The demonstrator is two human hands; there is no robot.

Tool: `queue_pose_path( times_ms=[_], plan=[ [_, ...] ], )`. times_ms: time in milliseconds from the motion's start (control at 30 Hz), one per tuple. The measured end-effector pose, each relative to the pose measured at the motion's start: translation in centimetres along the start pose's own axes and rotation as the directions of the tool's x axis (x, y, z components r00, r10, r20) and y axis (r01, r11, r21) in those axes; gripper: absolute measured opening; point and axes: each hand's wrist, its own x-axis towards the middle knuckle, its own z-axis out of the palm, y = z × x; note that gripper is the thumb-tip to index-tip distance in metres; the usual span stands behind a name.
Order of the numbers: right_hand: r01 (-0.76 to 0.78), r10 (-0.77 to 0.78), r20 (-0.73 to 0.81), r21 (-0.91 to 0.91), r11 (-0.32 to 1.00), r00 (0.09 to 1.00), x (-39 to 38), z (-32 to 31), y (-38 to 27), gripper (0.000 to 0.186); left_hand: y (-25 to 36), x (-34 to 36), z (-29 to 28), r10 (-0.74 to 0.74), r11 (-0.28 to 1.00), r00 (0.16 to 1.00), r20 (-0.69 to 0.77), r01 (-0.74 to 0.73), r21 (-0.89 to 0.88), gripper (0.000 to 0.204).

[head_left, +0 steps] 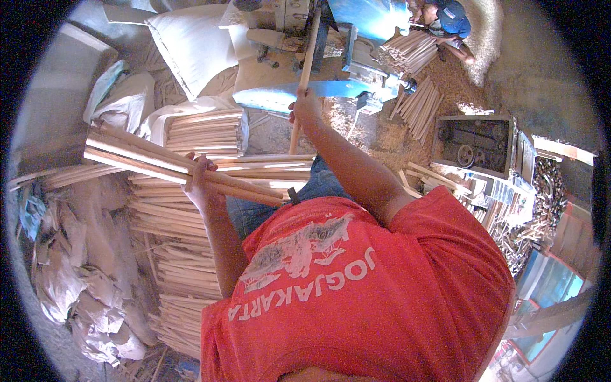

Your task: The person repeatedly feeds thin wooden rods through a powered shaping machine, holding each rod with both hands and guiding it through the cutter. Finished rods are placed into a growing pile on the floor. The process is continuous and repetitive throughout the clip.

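Observation:
My left hand (202,180) is closed around a bundle of several long wooden sticks (143,158), which lies slantwise across the front of my body. Farther ahead, my right hand (307,108) grips one wooden stick (310,54). That stick's far end reaches up to a dark metal machine (286,22), and its near end points down toward the stacked sticks. Beside my right hand is the machine's curved blue metal part (273,97); the stick passes over it. How the stick's far end meets the machine is not plain.
Stacks of wooden sticks (172,254) stand at my left, with another pile (203,132) ahead. White sacks (191,48) and crumpled sacking (95,299) lie left. A person in a dark cap (452,19) works far right near sticks (410,52). An open box with pulleys (474,145) stands right.

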Motion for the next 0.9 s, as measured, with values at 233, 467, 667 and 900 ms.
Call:
queue_pose_path(
  times_ms=[233, 467, 667, 900],
  plan=[
    [-0.024, 0.003, 0.07, 0.292, 0.956, 0.998, 2.2, 0.7, 0.1, 0.033, -0.6, 0.5, 0.4, 0.009, 1.0, 0.999, 0.038, -0.009, -0.013, 0.046],
    [-0.075, 0.085, -0.021, 0.311, 0.948, 0.996, 3.5, 1.4, -0.5, 0.036, -0.8, 0.5, 0.7, 0.04, 0.998, 0.999, 0.011, -0.041, 0.057, 0.047],
    [0.016, 0.0, -0.065, 0.232, 0.973, 0.998, 2.6, 1.6, -0.4, 0.041, -0.6, 0.5, 1.1, 0.067, 0.995, 0.998, 0.018, -0.068, 0.067, 0.046],
    [-0.031, 0.052, -0.078, 0.247, 0.968, 0.996, 4.0, 0.9, -3.6, 0.042, -0.7, 1.7, 2.0, 0.036, 0.998, 0.999, 0.033, -0.038, 0.045, 0.044]
  ],
)
